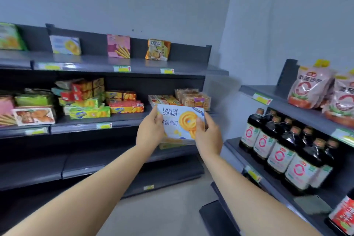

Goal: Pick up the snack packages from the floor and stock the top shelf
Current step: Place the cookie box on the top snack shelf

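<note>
Currently held: cookie box (180, 122), upright between both hands, near the middle shelf (122, 119)
Left hand (151, 130): curled round the box's left edge
Right hand (207, 136): gripping the right edge
Top shelf (95, 61): far above, snack boxes (118, 46) upright along the back

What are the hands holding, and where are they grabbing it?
A cookie box: left hand grips its left edge, right hand its right edge.
</note>
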`<state>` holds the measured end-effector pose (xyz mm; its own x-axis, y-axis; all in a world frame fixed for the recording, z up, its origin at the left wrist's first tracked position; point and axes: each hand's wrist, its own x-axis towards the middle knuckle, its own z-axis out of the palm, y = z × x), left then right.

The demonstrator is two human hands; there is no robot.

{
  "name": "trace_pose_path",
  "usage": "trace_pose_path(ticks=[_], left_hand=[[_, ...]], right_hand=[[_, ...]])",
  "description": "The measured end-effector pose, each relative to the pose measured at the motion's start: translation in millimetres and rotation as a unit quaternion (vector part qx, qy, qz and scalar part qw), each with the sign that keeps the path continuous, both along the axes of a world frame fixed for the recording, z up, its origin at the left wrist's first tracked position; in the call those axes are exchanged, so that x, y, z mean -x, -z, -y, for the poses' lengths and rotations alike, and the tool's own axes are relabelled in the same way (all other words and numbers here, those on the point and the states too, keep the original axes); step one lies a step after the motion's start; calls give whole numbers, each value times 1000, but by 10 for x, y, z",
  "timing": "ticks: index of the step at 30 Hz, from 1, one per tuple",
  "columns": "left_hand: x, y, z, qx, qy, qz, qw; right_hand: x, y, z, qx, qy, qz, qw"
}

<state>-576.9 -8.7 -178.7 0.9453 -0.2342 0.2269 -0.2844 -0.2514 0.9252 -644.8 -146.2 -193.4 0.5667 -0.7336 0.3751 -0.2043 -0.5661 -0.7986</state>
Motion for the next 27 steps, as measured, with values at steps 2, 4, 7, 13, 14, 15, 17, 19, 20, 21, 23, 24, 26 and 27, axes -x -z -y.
trace_pose_path(ticks=[2, 4, 7, 13, 14, 15, 17, 19, 20, 21, 23, 24, 26, 27], left_hand=[[-138, -73, -82, 10, -29, 3, 1000], [-291, -106, -181, 16, -55, -7, 998], [-530, -138, -368, 14, -94, -23, 995], [-910, -260, -811, 29, -142, 3, 989], [-1017, -253, -889, 28, -145, 3, 989], [-1114, -256, -968, 29, -147, 3, 989], [-1330, -270, -1128, 32, -154, 6, 988], [-1551, -315, -1296, 38, -165, 11, 986], [-1675, -345, -1379, 35, -171, 12, 985], [-1804, -373, -1463, 31, -177, 14, 984], [-2104, -427, -1641, 31, -188, 17, 982], [-2267, -454, -1725, 31, -192, 19, 981], [-2583, -522, -1885, 29, -199, 27, 979], [-2725, -559, -1956, 27, -202, 32, 978]], right_hand=[[-218, -85, -57, 7, -27, 7, 1000], [-414, -144, -131, 14, -50, 5, 999], [-703, -195, -271, 13, -91, 11, 996], [-1363, -264, -645, 22, -149, 29, 988], [-1484, -268, -710, 24, -156, 27, 987], [-1602, -274, -777, 26, -163, 26, 986], [-1853, -290, -917, 31, -175, 28, 984], [-2132, -310, -1070, 34, -187, 31, 981], [-2280, -333, -1153, 33, -193, 33, 980], [-2431, -360, -1241, 31, -198, 34, 979], [-2724, -434, -1416, 27, -206, 41, 977], [-2871, -472, -1497, 25, -209, 45, 977], [-3142, -569, -1650, 28, -209, 47, 976], [-3276, -610, -1715, 30, -208, 49, 976]])
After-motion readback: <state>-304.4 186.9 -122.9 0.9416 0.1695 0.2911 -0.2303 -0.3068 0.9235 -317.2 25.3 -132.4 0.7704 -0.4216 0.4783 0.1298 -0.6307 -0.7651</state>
